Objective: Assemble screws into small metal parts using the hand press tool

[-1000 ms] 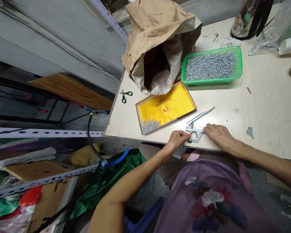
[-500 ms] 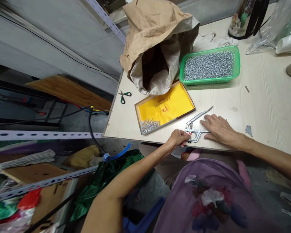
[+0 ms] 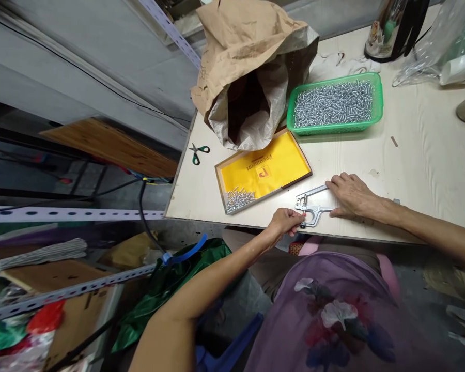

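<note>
- The pliers (image 3: 318, 212) lie on the table (image 3: 418, 181) close by its near edge, right of the near left corner, nose toward my left hand (image 3: 289, 221).
- That hand is pinched closed at the nose; what sits between finger and thumb is too small to tell.
- My right hand (image 3: 350, 196) grips the handle ends: fingers over the upper handle (image 3: 313, 191), thumb by the lower handle (image 3: 325, 210). The handles stand apart, not squeezed together.
- I'd do best to hold the pinch straight and keep my fingertips out of the bite before any squeeze.
- An even press near the handle ends should give good leverage; the spring (image 3: 305, 200) will likely push back.
- With the nose so near the edge, I'd steady the frame on the table so it doesn't twist.
- The box (image 3: 282, 161), with loose pins (image 3: 239, 200) in its near left corner, sits just beyond the pliers, handy for my left hand.
</note>
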{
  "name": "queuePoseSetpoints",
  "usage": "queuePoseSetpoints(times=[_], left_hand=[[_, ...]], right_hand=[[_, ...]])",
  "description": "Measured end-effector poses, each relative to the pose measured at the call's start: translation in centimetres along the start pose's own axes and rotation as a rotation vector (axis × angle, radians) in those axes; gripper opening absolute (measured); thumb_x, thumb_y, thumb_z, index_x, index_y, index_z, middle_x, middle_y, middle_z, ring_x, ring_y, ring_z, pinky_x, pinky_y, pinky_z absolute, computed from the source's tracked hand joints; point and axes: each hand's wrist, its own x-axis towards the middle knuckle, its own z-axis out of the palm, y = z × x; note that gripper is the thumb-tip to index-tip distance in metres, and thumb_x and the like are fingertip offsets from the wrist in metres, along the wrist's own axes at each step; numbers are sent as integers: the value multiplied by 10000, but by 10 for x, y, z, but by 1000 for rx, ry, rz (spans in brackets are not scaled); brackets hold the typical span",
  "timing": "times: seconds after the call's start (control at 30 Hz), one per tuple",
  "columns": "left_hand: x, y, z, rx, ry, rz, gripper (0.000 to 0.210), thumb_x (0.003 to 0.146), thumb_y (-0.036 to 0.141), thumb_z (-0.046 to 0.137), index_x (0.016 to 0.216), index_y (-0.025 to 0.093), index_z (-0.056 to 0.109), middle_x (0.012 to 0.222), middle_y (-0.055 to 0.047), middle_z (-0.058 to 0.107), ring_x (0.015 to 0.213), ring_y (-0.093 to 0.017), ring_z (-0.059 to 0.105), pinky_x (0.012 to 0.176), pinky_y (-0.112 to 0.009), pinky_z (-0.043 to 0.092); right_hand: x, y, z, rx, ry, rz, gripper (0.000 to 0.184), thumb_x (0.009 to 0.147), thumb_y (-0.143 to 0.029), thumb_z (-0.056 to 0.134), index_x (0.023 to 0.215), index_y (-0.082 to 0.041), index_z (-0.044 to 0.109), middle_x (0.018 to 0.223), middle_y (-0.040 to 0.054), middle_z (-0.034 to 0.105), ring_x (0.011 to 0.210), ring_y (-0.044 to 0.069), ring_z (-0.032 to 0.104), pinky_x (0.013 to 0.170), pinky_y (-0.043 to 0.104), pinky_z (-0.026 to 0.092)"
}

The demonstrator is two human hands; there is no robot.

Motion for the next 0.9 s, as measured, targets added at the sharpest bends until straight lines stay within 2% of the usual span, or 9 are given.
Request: queuePoseSetpoints(times=[0.07,0.1,0.2,0.27,0.37,0.53,0.63,0.83,0.9], left_hand=[[-4,-3,1,123,69,93,191,857,225,652,703,114,631,483,46,505,423,-72,482,449,-181,407],[-7,-5,2,212,142,194,186,858,241,651,717,120,638,555,20,554,500,-95,541,503,-199,448],[-9,-5,10,525,370,618,106,870,250,642,902,150,661,906,-66,659,877,-192,635,751,-293,527],[-2,1,17,707,387,851,236,863,259,659,1072,156,623,1149,-121,623,1095,-253,578,898,-377,509],[15,13,26,881,275,1052,481,846,293,685,1259,125,503,1343,-181,516,1230,-299,493,1017,-448,448],[31,27,25,1018,127,1106,632,872,317,642,1383,99,339,1300,-187,517,1129,-300,524,975,-465,455],[28,34,26,1054,119,1068,614,881,311,627,1373,83,339,1257,-187,520,1101,-298,511,924,-452,468],[27,44,35,1090,110,962,224,933,252,552,1127,140,541,1038,-101,575,1009,-253,512,842,-382,470],[29,42,38,1070,120,943,145,953,234,512,1058,154,571,981,-85,574,991,-243,512,820,-366,466]], right_hand=[[-2,-1,-1,-10,4,-16,473,752,-500,715,1042,-140,612,1039,143,613,956,297,518,775,382,395],[-3,-1,-1,-8,2,-21,422,766,-472,717,1007,-140,618,1015,138,614,938,286,519,763,370,389],[-5,-7,-2,16,-14,-21,350,779,-394,736,962,-119,623,965,134,609,900,263,515,725,344,376],[-7,-11,-2,33,-10,-24,340,786,-363,736,974,-105,621,956,135,605,892,258,512,719,341,377],[-12,-13,-1,51,7,-28,400,791,-392,728,1036,-98,609,990,139,603,896,257,507,738,348,395],[-23,-4,-1,56,-11,-10,602,706,-425,790,1173,-117,566,1104,149,586,960,286,502,780,373,433],[-27,0,-2,76,6,-6,476,776,-357,736,1161,-129,575,1077,144,586,968,283,502,770,370,442],[-23,3,-1,161,-44,25,145,878,-193,611,997,-112,631,959,125,593,935,252,517,750,335,435],[-21,3,0,206,-67,15,99,911,-187,562,927,-118,632,905,110,591,892,232,524,721,317,422]])
